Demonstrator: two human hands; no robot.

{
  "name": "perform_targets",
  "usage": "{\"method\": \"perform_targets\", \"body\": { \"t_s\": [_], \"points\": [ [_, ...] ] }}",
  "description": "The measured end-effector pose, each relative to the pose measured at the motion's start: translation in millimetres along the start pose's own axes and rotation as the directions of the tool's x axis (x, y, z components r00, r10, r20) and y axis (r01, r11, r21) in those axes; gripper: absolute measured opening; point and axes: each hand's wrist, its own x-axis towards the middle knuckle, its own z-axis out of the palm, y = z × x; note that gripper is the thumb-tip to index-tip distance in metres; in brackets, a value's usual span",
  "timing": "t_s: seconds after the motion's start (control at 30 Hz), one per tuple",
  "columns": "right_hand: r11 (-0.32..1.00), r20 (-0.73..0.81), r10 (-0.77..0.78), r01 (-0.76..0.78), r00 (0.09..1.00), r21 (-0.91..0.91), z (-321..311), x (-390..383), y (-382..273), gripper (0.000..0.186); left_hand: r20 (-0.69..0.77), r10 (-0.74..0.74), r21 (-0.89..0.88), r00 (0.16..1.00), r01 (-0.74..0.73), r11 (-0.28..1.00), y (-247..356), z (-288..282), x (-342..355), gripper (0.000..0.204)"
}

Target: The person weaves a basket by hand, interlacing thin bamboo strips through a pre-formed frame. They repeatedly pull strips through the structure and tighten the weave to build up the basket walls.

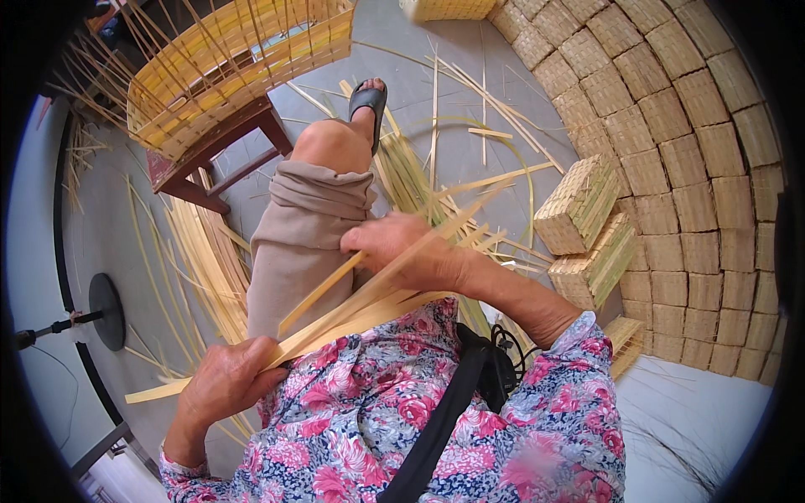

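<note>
Several flat, pale bamboo strips (356,323) lie slantwise across my lap, over the floral shirt and the rolled-up trouser leg. My left hand (225,381) is closed around their lower left end, and one strip juts out beyond it to the left. Above the thigh, my right hand (407,250) has its fingers curled on a bamboo strip (320,292), whose end sticks out toward the lower left. Other strips pass beside and under the right wrist, slightly blurred. The right fingertips are partly hidden.
An unfinished yellow basket (180,109) with upright stakes rests on a dark red wooden stool (189,186). Woven baskets (654,142) are stacked like a wall at the right, with loose baskets (579,201) before them. Strips (402,172) litter the floor. A round black stand base (106,314) is left.
</note>
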Motion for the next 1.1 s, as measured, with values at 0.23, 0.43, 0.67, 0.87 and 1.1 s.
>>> {"method": "perform_targets", "body": {
  "t_s": [0.23, 0.43, 0.67, 0.87, 1.1],
  "points": [
    [0.940, -0.325, 0.035, -0.141, 0.945, -0.310, -49.4, -15.6, 23.3, 0.019, -0.047, 0.077, 0.135, 0.996, -0.071, 0.988, 4.0, 3.1, 7.6, 0.025],
    [0.754, -0.459, -0.001, -0.300, 0.889, -0.584, -116.3, -33.9, 35.3, 0.017, -0.191, 0.173, 0.310, 0.966, -0.108, 0.945, 13.8, 10.0, 1.1, 0.039],
    [0.736, -0.426, -0.031, -0.267, 0.904, -0.622, -128.0, -10.6, 38.6, 0.021, -0.296, 0.247, 0.408, 0.923, -0.111, 0.906, 19.9, 15.0, -3.8, 0.055],
    [0.757, -0.422, 0.062, -0.318, 0.905, -0.571, -122.0, -11.7, 33.8, 0.021, -0.368, 0.305, 0.360, 0.878, -0.168, 0.918, 24.2, -4.3, 12.0, 0.049],
    [0.784, -0.513, 0.188, -0.443, 0.837, -0.435, -128.5, -44.9, 70.2, 0.023, -0.407, 0.207, 0.284, 0.890, -0.092, 0.955, 21.1, -21.3, 20.2, 0.049]
  ]
}}
